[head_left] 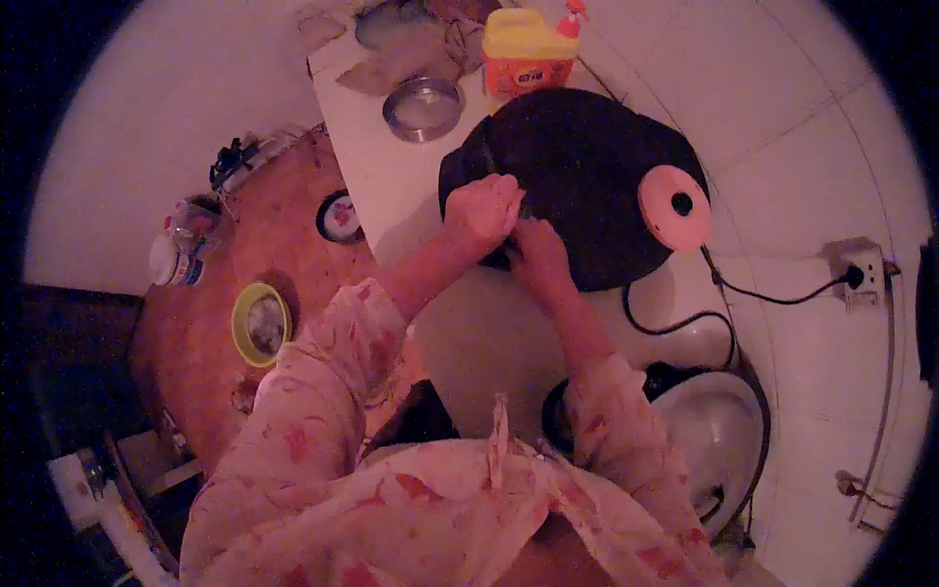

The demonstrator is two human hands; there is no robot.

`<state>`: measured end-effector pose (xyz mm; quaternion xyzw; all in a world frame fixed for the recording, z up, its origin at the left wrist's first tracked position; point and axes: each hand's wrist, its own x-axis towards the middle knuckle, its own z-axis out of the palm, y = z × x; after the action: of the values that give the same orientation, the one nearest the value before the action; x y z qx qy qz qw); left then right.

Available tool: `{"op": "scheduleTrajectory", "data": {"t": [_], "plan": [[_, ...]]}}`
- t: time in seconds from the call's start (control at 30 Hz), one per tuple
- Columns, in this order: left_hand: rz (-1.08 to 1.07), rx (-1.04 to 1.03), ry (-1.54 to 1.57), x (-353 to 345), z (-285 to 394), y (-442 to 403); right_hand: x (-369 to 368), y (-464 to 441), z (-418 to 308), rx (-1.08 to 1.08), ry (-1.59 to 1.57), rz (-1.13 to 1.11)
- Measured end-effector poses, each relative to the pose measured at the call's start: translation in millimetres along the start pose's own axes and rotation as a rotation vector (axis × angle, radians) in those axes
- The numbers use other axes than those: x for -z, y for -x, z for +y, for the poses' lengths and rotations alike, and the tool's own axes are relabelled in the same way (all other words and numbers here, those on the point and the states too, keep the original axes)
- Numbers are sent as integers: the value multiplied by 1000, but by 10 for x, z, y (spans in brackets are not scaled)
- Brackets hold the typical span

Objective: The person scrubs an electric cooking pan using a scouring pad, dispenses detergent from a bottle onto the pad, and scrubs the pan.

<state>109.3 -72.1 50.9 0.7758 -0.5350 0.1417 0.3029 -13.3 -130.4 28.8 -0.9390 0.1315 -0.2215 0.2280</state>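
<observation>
A large black, round, flat appliance (587, 186) lies on the pale counter (489, 362). A pink disc with a black centre (673, 207) sits at its right edge. My left hand (482, 210) is closed in a fist over the appliance's near left edge. Just right of it and slightly lower, my right hand (540, 252) is also closed, its fingers close to the left hand. Whatever the fingers hold is hidden in the dim light. A shallow round metal tin (422, 109) stands beyond my left hand.
A yellow and orange jug with a red pump (529, 59) stands behind the appliance. A black cord (773, 298) runs to a wall socket (861, 277). A metal bowl or lid (709, 440) is near right. Left, a lower wooden table (293, 210) holds a yellow-rimmed bowl (244, 328).
</observation>
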Motion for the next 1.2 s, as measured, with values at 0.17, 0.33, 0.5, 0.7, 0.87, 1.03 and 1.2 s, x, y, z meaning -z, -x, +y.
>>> {"op": "scheduleTrajectory", "data": {"t": [0.17,0.33,0.5,0.7,0.87,1.03,1.2], "plan": [[-19,130,-132,-138,-270,-579,67,-22,4,-19,-20,-75],[-34,302,-114,-271,-629,-901,129,-30,-20,2,-14,-108],[-31,81,41,30,-179,-288,99,-38,-33,-12,-12,-114],[-85,61,-51,-51,-176,-422,127,-5,-60,17,-38,-90],[-44,169,-68,-303,-555,-894,196,-6,-87,-8,-43,-96],[-61,182,-20,-75,-246,-503,134,13,-11,64,-79,-14],[-31,2,77,39,33,37,84,16,28,10,-28,-45]]}}
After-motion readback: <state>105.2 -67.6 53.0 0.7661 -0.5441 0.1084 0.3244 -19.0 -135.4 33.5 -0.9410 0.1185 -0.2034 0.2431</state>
